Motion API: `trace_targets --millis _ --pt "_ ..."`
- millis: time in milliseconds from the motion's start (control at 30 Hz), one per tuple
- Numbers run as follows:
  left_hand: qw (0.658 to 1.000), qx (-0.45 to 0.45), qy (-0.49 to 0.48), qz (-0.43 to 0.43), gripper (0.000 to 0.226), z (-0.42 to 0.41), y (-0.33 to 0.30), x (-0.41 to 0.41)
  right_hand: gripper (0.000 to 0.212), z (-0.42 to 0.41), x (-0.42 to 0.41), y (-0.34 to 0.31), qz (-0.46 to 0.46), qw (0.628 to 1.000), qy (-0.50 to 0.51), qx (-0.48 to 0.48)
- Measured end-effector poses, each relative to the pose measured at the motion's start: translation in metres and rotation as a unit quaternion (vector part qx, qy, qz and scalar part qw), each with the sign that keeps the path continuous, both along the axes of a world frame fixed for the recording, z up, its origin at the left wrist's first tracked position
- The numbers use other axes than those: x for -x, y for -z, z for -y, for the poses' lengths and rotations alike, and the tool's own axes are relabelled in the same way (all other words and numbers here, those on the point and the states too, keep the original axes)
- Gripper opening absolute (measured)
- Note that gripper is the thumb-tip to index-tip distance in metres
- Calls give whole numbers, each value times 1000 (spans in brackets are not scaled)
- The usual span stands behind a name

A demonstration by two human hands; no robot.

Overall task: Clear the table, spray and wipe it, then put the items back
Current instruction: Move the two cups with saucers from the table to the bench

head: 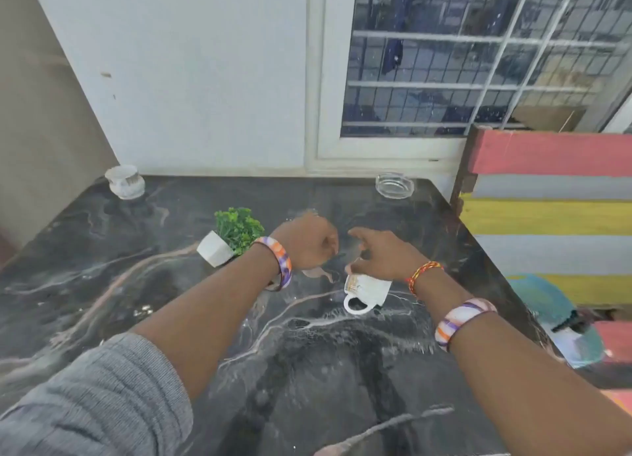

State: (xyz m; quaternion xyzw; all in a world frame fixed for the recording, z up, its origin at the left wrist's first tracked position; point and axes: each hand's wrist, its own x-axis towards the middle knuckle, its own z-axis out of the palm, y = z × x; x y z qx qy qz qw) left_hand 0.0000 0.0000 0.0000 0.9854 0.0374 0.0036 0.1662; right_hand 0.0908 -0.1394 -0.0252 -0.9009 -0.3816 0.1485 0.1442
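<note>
Right grip (383, 254) pinches the tilted white mug (367, 289), gold print unreadable; left grip (309, 245) curled closed.

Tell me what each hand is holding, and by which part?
The right hand grips the white mug by its base. The left hand is closed, apparently empty.

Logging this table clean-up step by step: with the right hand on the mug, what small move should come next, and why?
Probably lift the mug clear of the table. The right hand already grips it, tilted, handle toward the camera, while the plant, ashtray and white jar sit on the table, so clearing seems unfinished. The left hand is closed, apparently empty.
</note>
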Motion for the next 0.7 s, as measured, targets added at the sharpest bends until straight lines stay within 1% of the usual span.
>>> trace_targets --millis 33,67,133,233,333,467,600,700 --pt "1000 -1 0 -28 23 3 4 -3 79 1 -2 4 1 999 -6 41" --pt "999 1 1 -38 23 3 9 -7 84 0 -4 7 10 997 -18 76" --pt "998 0 -3 -68 22 2 20 -11 88 2 -7 16 -3 991 -25 129" --pt "996 6 -15 -87 23 -3 26 -18 86 0 -17 27 -20 990 -27 136" --pt "995 28 -36 -88 24 -11 24 -17 90 -8 -21 29 -14 990 -41 132" --pt "992 40 -98 -64 23 -37 14 -5 87 -30 -20 23 -39 994 -52 83" --pt "980 55 -189 -9 28 -88 -1 14 80 -73 -9 8 -60 997 -46 -23" --pt "961 62 -267 38 22 -144 -8 33 72 -117 8 -9 -43 991 -55 -110"
